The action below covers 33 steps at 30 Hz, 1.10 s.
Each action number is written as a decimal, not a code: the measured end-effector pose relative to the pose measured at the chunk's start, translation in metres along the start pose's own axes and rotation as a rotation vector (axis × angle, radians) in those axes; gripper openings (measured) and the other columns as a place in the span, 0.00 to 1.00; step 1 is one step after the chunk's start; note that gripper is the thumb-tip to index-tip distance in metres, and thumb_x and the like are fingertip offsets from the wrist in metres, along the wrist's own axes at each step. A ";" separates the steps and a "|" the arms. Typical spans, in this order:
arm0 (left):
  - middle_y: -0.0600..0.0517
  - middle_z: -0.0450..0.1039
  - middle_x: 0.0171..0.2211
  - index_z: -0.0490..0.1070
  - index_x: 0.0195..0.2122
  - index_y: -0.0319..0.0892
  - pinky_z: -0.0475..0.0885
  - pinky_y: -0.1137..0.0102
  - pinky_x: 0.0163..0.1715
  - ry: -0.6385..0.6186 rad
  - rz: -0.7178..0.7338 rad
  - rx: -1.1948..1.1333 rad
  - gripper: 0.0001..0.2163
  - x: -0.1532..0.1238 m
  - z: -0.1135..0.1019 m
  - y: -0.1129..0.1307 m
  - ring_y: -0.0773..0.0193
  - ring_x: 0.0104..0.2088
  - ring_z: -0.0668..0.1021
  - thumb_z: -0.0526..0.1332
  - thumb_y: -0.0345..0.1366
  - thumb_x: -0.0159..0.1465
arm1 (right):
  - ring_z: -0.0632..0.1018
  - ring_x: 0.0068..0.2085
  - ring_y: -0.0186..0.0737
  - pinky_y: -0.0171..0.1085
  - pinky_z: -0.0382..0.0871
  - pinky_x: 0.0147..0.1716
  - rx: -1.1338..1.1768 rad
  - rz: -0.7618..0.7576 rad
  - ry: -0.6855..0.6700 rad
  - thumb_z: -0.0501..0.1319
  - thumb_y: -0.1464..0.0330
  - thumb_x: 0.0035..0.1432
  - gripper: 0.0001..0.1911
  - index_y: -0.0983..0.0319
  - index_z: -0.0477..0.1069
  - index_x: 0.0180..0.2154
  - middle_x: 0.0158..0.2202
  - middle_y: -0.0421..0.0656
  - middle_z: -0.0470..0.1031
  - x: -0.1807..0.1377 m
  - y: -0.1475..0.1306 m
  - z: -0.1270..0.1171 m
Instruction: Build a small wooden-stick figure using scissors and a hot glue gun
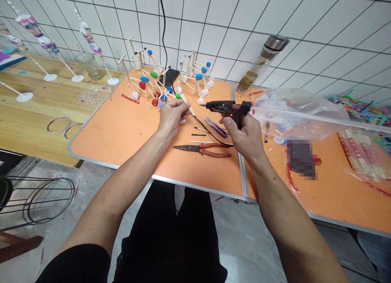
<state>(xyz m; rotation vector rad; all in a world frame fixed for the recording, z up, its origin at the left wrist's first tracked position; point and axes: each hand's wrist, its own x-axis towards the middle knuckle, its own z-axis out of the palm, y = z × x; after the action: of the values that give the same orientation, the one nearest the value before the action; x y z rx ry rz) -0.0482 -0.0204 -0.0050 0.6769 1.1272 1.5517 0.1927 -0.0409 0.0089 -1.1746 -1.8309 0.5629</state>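
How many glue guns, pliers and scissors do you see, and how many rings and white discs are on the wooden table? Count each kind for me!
Glue guns: 1, in the right hand
Pliers: 1
Scissors: 1
Rings: 2
White discs: 4
Total: 9

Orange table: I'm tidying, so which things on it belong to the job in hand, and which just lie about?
Likely the job's: glue gun, in right hand; stick piece, in left hand; stick models; unheld pliers and snips.

Seemingly just lying about: bottle; dark flat object.
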 end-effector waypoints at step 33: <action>0.55 0.76 0.23 0.75 0.25 0.41 0.68 0.79 0.25 0.065 0.022 0.021 0.13 -0.006 0.007 0.005 0.74 0.22 0.76 0.74 0.26 0.66 | 0.85 0.38 0.54 0.46 0.73 0.37 -0.338 -0.399 0.013 0.53 0.40 0.80 0.35 0.60 0.85 0.54 0.37 0.50 0.86 -0.006 0.012 0.017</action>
<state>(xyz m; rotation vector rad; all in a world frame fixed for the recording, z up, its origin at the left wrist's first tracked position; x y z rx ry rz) -0.0424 -0.0244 0.0032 0.6585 1.1894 1.5927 0.1852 -0.0398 -0.0120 -0.9774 -2.1307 0.0178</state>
